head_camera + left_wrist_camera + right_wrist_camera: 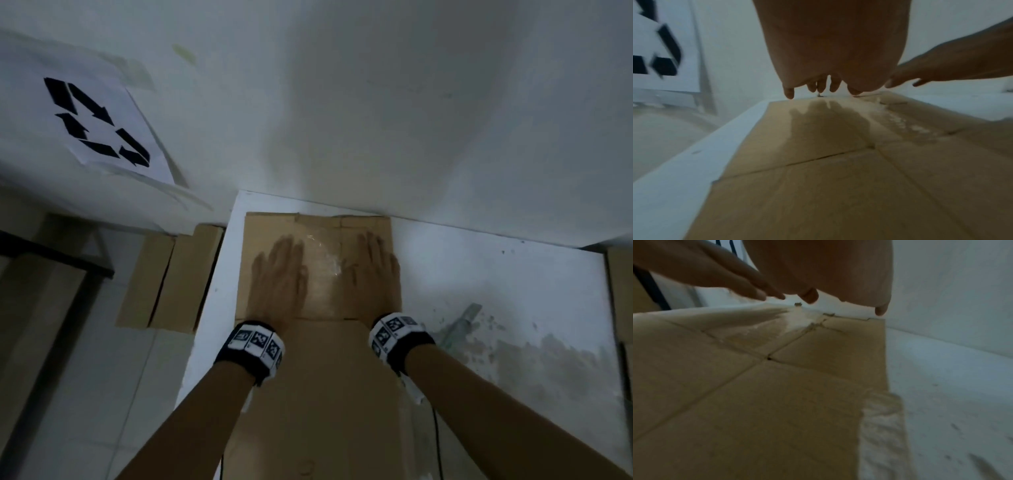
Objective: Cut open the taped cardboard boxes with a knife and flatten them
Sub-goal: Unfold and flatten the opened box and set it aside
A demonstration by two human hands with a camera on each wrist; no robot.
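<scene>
A flattened brown cardboard box (pixel 318 377) lies on the white table (pixel 479 274), its far flaps reaching the wall. My left hand (pixel 279 274) and right hand (pixel 371 270) are spread palm-down side by side over those flaps, fingers straight, holding nothing. Between them runs a strip of shiny clear tape (pixel 323 260). The left wrist view shows my left hand (pixel 818 65) just above the cardboard (pixel 838 186), with its shadow below. The right wrist view shows my right hand (pixel 818 272) over the creased cardboard (pixel 756 402) and torn tape (pixel 797 319). A pale greenish tool (pixel 466 322), maybe the knife, lies to the right.
A white bin with a black recycling sign (pixel 96 123) stands at the left. Flattened cardboard (pixel 171 277) leans or lies below it beside the table. More cardboard (pixel 620 291) shows at the right edge. The table's right part is stained and scuffed.
</scene>
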